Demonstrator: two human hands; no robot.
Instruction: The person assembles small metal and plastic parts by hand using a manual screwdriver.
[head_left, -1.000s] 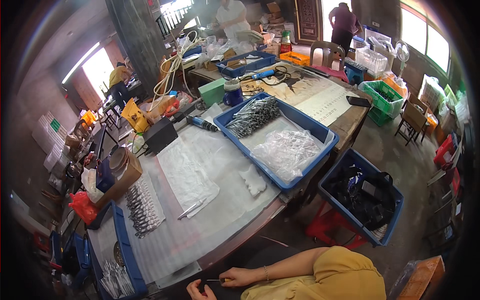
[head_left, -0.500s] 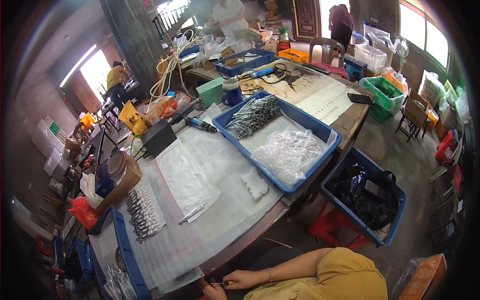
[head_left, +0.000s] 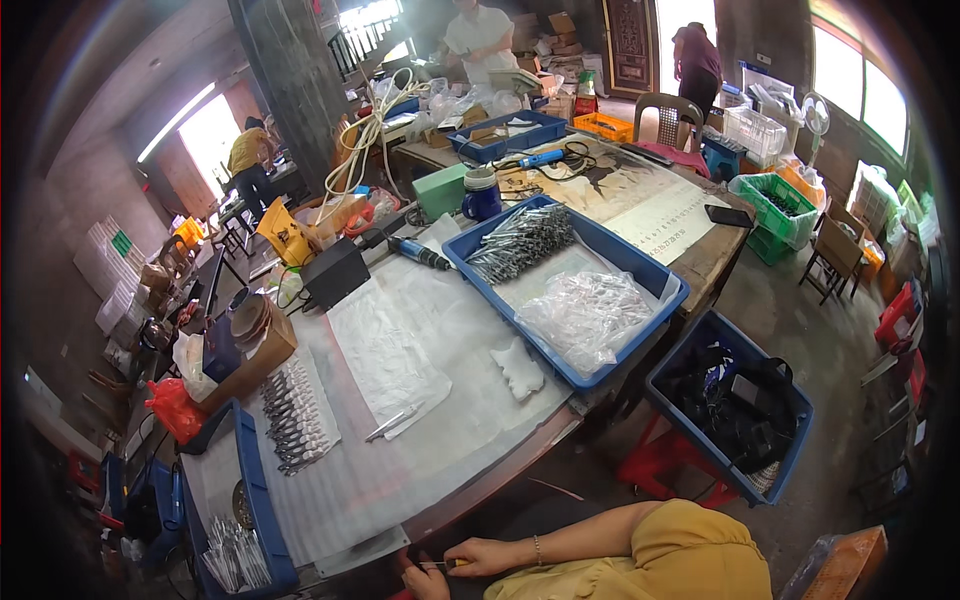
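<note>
Right hand (head_left: 478, 558) at 6 o'clock: fingers pinch a thin rod (head_left: 433, 566). Left hand (head_left: 420, 582) touches it below the desk (head_left: 500, 470); its finger spread cannot be told.

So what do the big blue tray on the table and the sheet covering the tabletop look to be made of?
The blue tray looks like moulded plastic: even saturated colour, rounded rim, dull sheen. The table cover seems to be thin white foam or plastic sheeting: pale, slightly translucent, creased, overlapping in layers. The bags in the tray look like clear plastic film, crinkled and glinting.

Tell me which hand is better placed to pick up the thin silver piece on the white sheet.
Left, probably: the left hand lies more directly below the silver piece; the right hand would have to cross over it.
</note>
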